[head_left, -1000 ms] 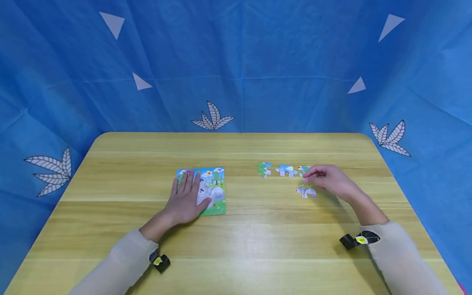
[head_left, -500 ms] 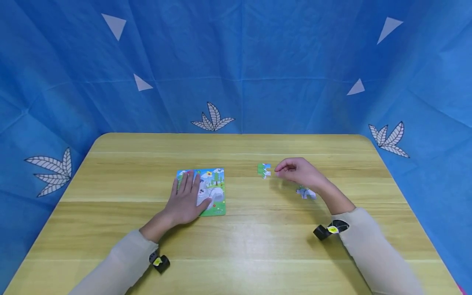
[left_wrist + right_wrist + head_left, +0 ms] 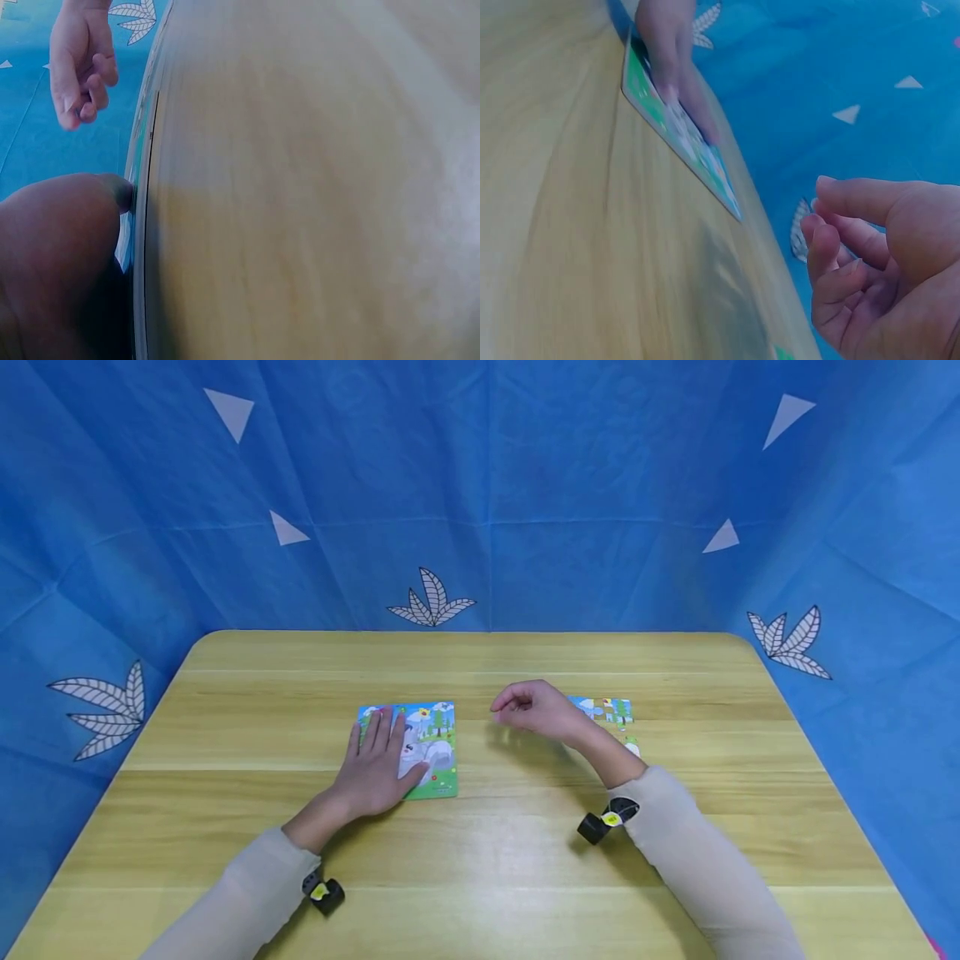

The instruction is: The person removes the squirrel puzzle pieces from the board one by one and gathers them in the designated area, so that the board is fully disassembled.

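Note:
My left hand point(image 3: 373, 772) lies flat with spread fingers on a square picture puzzle point(image 3: 444, 760) with a grey cartoon animal on green grass. Just to the puzzle's right, my right hand point(image 3: 542, 710) hovers above the table, fingers loosely bent. The right wrist view shows nothing between its thumb and fingers point(image 3: 855, 196). Loose jigsaw pieces point(image 3: 619, 710) lie right of that hand, and another piece point(image 3: 632, 746), partly covered by the wrist, is nearer me. A green corner of a piece point(image 3: 783, 353) peeks in at the bottom of the right wrist view.
Everything lies on a light wooden table point(image 3: 480, 877). A blue cloth point(image 3: 600, 468) with white triangles and leaf prints hangs behind the table and along both sides. Each wrist carries a small black camera, such as the right one point(image 3: 596, 827).
From over the loose pieces at the right, my right hand has moved left toward the puzzle, uncovering several pieces and hiding the leftmost one. My left hand has stayed put.

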The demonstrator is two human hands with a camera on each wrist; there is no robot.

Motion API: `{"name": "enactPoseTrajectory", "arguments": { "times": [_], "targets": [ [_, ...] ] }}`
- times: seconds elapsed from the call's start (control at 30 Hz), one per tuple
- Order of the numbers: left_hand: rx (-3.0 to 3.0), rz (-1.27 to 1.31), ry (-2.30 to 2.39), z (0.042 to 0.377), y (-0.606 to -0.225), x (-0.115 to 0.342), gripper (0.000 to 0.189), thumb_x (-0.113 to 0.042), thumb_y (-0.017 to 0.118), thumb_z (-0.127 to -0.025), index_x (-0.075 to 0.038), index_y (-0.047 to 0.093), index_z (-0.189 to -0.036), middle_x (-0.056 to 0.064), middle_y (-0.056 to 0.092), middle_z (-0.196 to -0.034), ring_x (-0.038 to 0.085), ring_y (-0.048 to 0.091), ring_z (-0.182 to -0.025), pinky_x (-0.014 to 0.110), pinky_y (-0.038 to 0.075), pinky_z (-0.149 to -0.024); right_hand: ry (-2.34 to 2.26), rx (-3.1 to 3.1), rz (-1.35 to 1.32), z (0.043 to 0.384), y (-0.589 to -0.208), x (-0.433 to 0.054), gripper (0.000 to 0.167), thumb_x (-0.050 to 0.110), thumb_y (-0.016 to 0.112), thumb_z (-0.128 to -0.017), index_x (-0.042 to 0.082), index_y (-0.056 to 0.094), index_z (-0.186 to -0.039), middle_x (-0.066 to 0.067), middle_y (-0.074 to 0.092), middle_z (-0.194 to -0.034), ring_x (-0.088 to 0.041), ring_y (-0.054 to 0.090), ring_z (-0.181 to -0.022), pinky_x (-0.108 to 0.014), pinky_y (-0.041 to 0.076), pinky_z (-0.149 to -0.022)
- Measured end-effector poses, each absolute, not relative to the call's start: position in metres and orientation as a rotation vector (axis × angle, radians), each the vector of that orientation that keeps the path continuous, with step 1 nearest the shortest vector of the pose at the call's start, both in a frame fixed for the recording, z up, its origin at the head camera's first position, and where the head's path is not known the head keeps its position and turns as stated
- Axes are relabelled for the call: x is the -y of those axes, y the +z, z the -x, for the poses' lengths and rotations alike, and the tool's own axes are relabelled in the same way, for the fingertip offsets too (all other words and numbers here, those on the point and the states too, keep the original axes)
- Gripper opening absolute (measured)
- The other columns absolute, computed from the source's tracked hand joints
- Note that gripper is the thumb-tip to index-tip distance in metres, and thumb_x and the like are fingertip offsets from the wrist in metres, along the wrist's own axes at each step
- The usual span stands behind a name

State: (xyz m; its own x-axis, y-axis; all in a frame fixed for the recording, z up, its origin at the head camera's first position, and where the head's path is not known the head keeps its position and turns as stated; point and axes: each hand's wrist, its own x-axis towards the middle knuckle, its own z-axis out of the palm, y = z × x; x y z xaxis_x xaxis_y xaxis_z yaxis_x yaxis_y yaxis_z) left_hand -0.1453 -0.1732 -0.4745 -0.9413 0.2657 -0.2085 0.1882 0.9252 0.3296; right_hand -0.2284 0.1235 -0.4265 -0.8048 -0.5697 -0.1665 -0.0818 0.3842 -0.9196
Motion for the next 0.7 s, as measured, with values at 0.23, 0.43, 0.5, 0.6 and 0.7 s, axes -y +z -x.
{"name": "enactPoseTrajectory", "arguments": {
  "times": [0.23, 0.43, 0.5, 0.6, 0.7],
  "targets": [
    [-2.828, -0.338, 0.427, 0.147, -0.478, 0.175, 0.091, -0.057, 0.04, -0.104, 0.001, 0.0, -0.162, 0.021, -0.012, -0.168, 0.038, -0.015, -0.154, 0.058, -0.013, -0.12, -1.408, -2.188, 0.582, 0.228, -0.433, -0.087, 0.021, 0.011, 0.069, -0.097, -0.001, 0.073, -0.114, -0.01, 0.072, -0.097, -0.023, 0.061, -0.076, -0.036, 0.052, -0.071],
    [-2.826, -0.34, 0.436, 0.147, -0.479, 0.175, 0.091, -0.058, 0.039, -0.104, 0.0, 0.0, -0.162, 0.02, -0.012, -0.168, 0.038, -0.015, -0.154, 0.058, -0.013, -0.12, -1.382, -2.169, 0.655, 0.225, -0.439, -0.059, 0.021, 0.01, 0.068, -0.098, -0.001, 0.074, -0.115, -0.006, 0.074, -0.098, -0.033, 0.067, -0.079, -0.029, 0.051, -0.065],
    [-2.829, -0.343, 0.441, 0.147, -0.479, 0.175, 0.09, -0.058, 0.039, -0.104, 0.0, 0.001, -0.162, 0.02, -0.012, -0.168, 0.038, -0.014, -0.154, 0.059, -0.013, -0.12, -1.372, -2.175, 0.678, 0.224, -0.442, -0.052, 0.02, 0.01, 0.069, -0.098, 0.0, 0.074, -0.114, -0.006, 0.074, -0.094, -0.03, 0.066, -0.076, -0.027, 0.049, -0.063],
    [-2.834, -0.352, 0.444, 0.147, -0.479, 0.175, 0.09, -0.058, 0.039, -0.104, 0.001, 0.002, -0.162, 0.021, -0.011, -0.168, 0.039, -0.014, -0.154, 0.059, -0.012, -0.12, -1.361, -2.211, 0.698, 0.224, -0.445, -0.042, 0.018, 0.008, 0.069, -0.097, 0.001, 0.075, -0.112, -0.005, 0.073, -0.092, -0.021, 0.064, -0.075, -0.024, 0.048, -0.064],
    [-2.838, -0.358, 0.446, 0.147, -0.479, 0.175, 0.09, -0.057, 0.04, -0.104, 0.002, 0.003, -0.162, 0.021, -0.01, -0.168, 0.039, -0.013, -0.154, 0.06, -0.012, -0.12, -1.348, -2.261, 0.711, 0.224, -0.449, -0.033, 0.016, 0.007, 0.07, -0.096, 0.002, 0.076, -0.11, -0.004, 0.074, -0.095, -0.013, 0.061, -0.079, -0.023, 0.049, -0.069]
  ]
}}
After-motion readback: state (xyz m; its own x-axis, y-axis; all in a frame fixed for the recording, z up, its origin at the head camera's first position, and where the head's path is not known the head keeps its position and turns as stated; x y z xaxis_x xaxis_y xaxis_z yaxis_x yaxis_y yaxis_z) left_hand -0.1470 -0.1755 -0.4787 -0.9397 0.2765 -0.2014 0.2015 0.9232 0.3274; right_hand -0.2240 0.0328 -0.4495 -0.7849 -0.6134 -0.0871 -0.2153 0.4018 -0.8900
